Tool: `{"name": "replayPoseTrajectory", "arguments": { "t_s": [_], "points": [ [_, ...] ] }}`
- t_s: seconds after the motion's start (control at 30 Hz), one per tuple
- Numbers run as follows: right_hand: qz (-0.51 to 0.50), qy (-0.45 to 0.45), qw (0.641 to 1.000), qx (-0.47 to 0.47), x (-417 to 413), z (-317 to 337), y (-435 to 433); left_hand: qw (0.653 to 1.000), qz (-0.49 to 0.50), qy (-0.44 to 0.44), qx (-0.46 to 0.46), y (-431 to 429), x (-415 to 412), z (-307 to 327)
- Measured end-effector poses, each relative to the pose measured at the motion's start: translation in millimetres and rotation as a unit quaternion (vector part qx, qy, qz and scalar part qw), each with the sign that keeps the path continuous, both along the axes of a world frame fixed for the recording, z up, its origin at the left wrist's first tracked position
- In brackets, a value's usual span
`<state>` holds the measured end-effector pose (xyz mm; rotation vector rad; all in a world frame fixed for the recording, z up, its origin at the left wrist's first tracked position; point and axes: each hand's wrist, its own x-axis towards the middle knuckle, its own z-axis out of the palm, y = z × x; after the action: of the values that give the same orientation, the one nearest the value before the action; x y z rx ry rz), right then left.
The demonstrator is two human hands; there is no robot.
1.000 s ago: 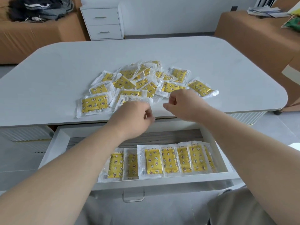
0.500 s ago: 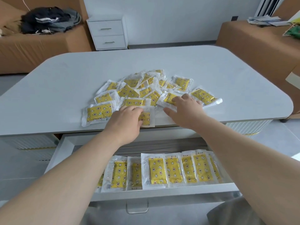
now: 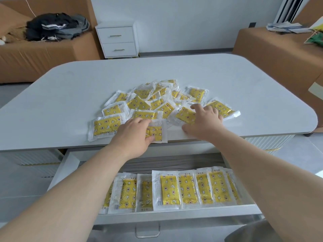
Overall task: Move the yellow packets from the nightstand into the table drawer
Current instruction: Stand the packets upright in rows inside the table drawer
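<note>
Both hands have left the near table edge, where they sat curled and close together a second ago, and have gone into the pile of yellow packets [image 3: 157, 102] on the white table [image 3: 70, 95]. The left hand [image 3: 134, 135] now grips a single packet [image 3: 158, 132] lying at the table's near edge, just beside the pile. Its fingers lie over the packet's left part and the thumb curls at its near edge. The right hand [image 3: 203, 120] has reached further, to the right side of the pile. Its fingers are straight and spread, pressing flat on a tilted packet [image 3: 185, 115], with the thumb out on bare tabletop and nothing grasped yet. The table drawer [image 3: 174, 214] stands open directly below, with a row of packets [image 3: 185, 188] side by side along its near wall. The white nightstand [image 3: 118, 41] stands far off against the wall, with no packets showing on its top. Assessment: a fresh pick has begun, the left hand ahead of the right. Most of the pile remains on the table, so the transfer is well short of complete. The overlapping film wrappers look likely to slide or drag neighbouring packets.
</note>
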<state>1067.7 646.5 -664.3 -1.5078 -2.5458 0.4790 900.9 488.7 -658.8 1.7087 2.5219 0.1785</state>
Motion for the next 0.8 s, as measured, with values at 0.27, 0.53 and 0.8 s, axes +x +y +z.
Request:
{"name": "replayPoseTrajectory", "arguments": {
  "t_s": [0.27,0.53,0.8],
  "points": [
    [-0.012,0.127,0.992,-0.008,-3.0,10.9,-3.6,0.998,0.023,-0.058,0.007,-0.5,-4.2,-1.7],
    [-0.078,0.352,0.920,-0.155,0.2,24.2,-18.0,0.983,0.103,-0.118,0.092,-0.2,2.5,7.7],
    [-0.099,0.415,0.876,-0.224,7.4,29.9,-23.2,0.971,0.144,-0.152,0.114,1.5,7.2,12.1]
  ]
}}
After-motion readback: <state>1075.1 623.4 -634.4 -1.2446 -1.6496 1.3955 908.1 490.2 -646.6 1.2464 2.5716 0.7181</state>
